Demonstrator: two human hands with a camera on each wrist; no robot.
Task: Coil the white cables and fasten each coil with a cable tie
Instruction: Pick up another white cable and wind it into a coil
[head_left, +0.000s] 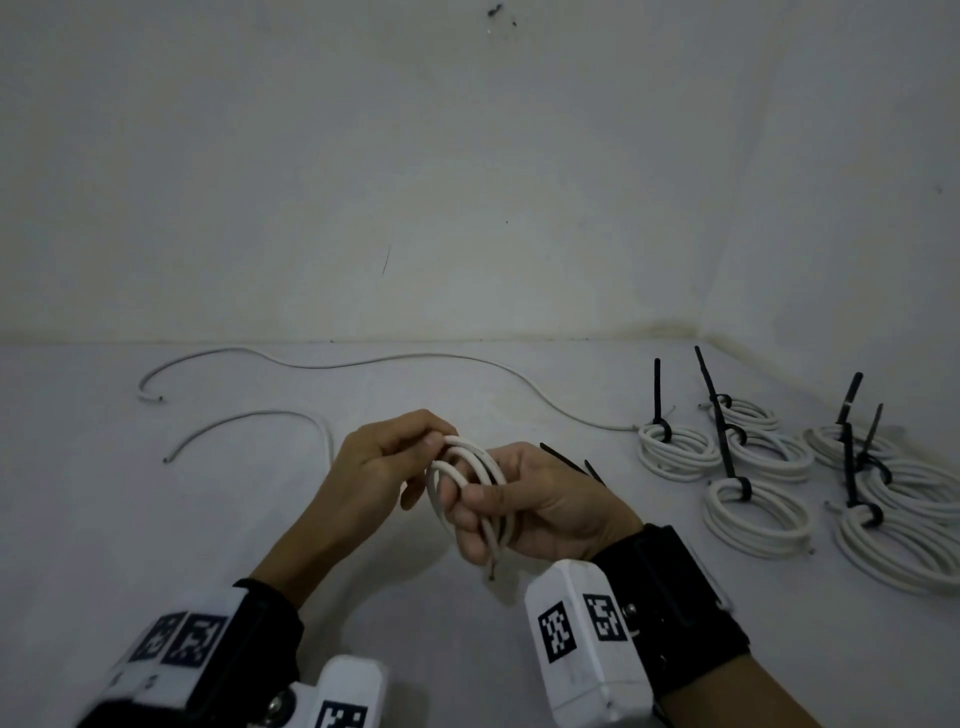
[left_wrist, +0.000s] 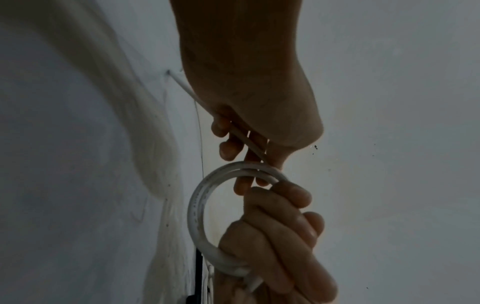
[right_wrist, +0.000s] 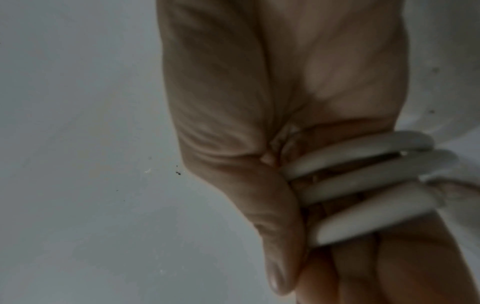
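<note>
- White cable coil (head_left: 470, 486): held above the bench (head_left: 156, 545) between both hands, at centre of the head view. Several loops are visible; one cut end (head_left: 491, 576) hangs below the right hand.
- Left hand (head_left: 387, 457): fingers curled, pinching the top of the coil between thumb and fingertips. The left wrist view shows a strand of cable (left_wrist: 248, 142) running through these curled fingers.
- Right hand (head_left: 540, 504): fingers closed around the lower right side of the coil. The right wrist view shows three strands (right_wrist: 363, 185) lying side by side across the palm, with the thumb (right_wrist: 278, 246) beside them.
- Loose black cable ties (head_left: 571, 465): lying on the bench just behind the right hand, partly hidden by it.
- Uncoiled white cables: one long cable (head_left: 395, 361) runs across the far side of the bench; a shorter one (head_left: 249, 423) curves to the left of the hands.
- Finished coils (head_left: 758, 512): a group on the right of the bench, well apart from the hands, each fastened with a black tie whose tail (head_left: 657, 384) stands upward.
- Wrist units (head_left: 582, 639): a white housing with black-and-white markers on each wrist.
</note>
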